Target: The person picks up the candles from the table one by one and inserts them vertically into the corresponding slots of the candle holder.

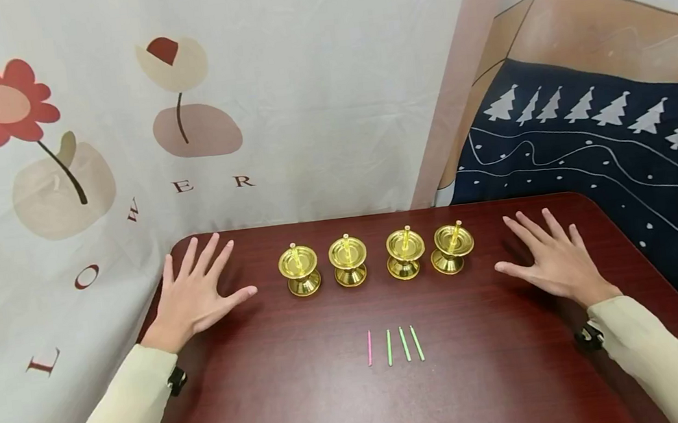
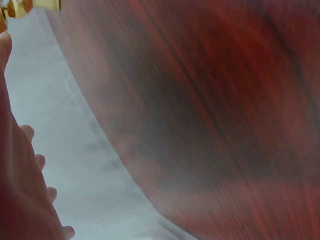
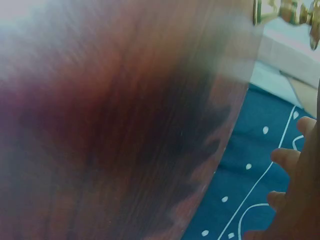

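Note:
My left hand is spread over the left side of the table, fingers straight and apart, holding nothing. On the right side my right hand is spread the same way, also with nothing in it. Between them stand several small gold candle holders in a row; the leftmost holder is nearest my left hand and the rightmost holder nearest my right. Each has a pale-tipped upright piece in its dish. Closer to me lie thin sticks like birthday candles: one pink candle and three green, including a middle one.
The dark red wooden table has rounded far corners. A white cloth with printed flowers hangs behind and to the left. Dark blue fabric with white trees hangs at the right. Both wrists carry dark bands.

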A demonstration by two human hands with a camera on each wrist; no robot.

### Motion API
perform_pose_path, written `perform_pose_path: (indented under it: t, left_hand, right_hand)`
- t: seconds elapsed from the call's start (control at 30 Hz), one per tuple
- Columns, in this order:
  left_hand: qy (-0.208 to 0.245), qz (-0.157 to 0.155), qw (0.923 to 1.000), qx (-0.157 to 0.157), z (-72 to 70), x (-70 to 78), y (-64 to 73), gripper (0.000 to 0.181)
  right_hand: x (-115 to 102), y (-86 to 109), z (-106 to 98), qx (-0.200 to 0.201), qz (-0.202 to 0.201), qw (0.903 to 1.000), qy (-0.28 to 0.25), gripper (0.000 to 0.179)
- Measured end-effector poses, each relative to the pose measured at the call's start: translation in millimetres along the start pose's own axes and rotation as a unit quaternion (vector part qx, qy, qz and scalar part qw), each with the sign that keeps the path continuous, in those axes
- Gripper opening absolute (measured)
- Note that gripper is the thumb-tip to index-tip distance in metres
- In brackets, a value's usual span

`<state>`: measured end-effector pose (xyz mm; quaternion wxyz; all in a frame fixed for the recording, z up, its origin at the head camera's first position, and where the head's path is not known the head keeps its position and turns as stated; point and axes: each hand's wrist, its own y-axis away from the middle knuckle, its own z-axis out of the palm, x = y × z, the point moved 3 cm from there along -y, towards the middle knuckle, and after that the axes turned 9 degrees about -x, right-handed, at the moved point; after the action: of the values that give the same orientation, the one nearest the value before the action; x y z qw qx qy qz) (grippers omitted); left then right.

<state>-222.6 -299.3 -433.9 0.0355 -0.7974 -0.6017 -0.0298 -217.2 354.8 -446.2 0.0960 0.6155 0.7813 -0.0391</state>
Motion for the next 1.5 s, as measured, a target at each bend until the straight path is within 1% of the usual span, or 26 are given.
perform_pose_path:
  t: [0.33, 0.43, 0.6, 0.77, 0.87, 0.97, 1.03, 1.17, 1.23, 1.3, 1.4, 1.5]
  left_hand:
    - [-0.001, 0.019, 0.9998, 0.006, 4.6, 22.1, 19.6, 0.107]
    - [0.005, 0.022, 0.9997, 0.010, 3.9, 29.8, 25.1, 0.107]
    - [0.026, 0.021, 0.9994, 0.004, 4.2, 41.5, 30.0, 0.109]
    - [0.059, 0.026, 0.9979, 0.002, 2.2, 56.0, 29.2, 0.110]
    - [0.080, 0.033, 0.9962, 0.008, 2.9, 64.8, 25.8, 0.110]
    - [0.108, 0.040, 0.9933, 0.016, 4.6, 73.0, 20.8, 0.110]
    - [0.133, 0.043, 0.9899, 0.019, 6.1, 78.2, 16.6, 0.110]
    - [0.202, 0.046, 0.9781, 0.024, 9.2, 87.9, 6.5, 0.108]
    - [0.242, 0.042, 0.9690, 0.026, 11.6, 91.4, 1.2, 0.106]
    - [0.283, 0.037, 0.9579, 0.027, 14.5, 93.7, -3.8, 0.103]
    - [0.356, 0.038, 0.9332, 0.030, 19.8, 96.0, -11.0, 0.098]
    - [0.425, 0.051, 0.9032, 0.030, 25.6, 98.1, -17.4, 0.094]
  right_hand:
    - [-25.5, 25.3, 8.2, 0.025, -0.046, 0.9985, 0.015, 0.103]
    - [-34.2, 32.2, 11.3, 0.030, -0.060, 0.9977, 0.015, 0.103]
    - [-52.2, 40.9, 14.9, 0.026, -0.079, 0.9965, 0.009, 0.100]
    - [-72.2, 45.5, 19.3, 0.023, -0.094, 0.9952, -0.012, 0.094]
    - [-85.0, 46.1, 21.9, 0.028, -0.108, 0.9934, -0.026, 0.091]
    - [-97.2, 45.3, 25.0, 0.027, -0.119, 0.9916, -0.042, 0.090]
    - [-104.8, 44.1, 27.6, 0.021, -0.122, 0.9906, -0.056, 0.089]
    - [-121.1, 39.4, 33.6, 0.006, -0.132, 0.9870, -0.091, 0.087]
    - [-129.5, 36.5, 36.9, 0.002, -0.141, 0.9842, -0.108, 0.085]
    - [-137.9, 33.7, 39.9, 0.000, -0.150, 0.9804, -0.128, 0.082]
    - [-150.0, 28.9, 44.5, -0.007, -0.163, 0.9727, -0.165, 0.075]
    - [-161.3, 24.0, 48.0, -0.019, -0.173, 0.9618, -0.212, 0.067]
